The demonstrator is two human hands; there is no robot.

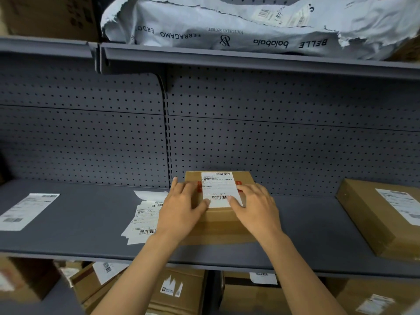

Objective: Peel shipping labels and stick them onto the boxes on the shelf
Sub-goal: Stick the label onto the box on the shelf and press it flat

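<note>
Stood at a grey steel shelf (68, 223) with a perforated back panel (272, 151), faced toward the middle cardboard box (218, 223), taken here as the landmark. Pressed flat on that box's top, both palms down and fingers spread, gripping nothing: left hand (181, 210) along the left edge of the white shipping label (219, 189), right hand (256, 210) at the label's lower right corner, thumbs nearly meeting over the bottom barcode. Lay mostly stuck, by the look of it, though the near right corner seemed to sit slightly proud under the right fingertips (231, 198); cannot tell whether fully bonded. Judged the chief risk as a trapped crease or bubble if smoothed inward from both sides at once, and a skewed corner lifting again if rubbed over the red tape band beneath. Judged a second risk in the left forearm, overhanging the loose stack of unpeeled labels (145, 217) just left of the box: a careless sweep could scatter them toward the shelf's front lip. Well right of the box, a second labelled box (381, 219), angled, with bare shelf between, so room enough to slide the landmark box right. Far left of it, a single label sheet (27, 210) lying flat, also with open shelf between. Behind the box, touching or nearly touching the back panel, so no room to push deeper. Overhead, a torn grey mailer bag (250, 26) on the upper shelf, clear of the hands.
</note>
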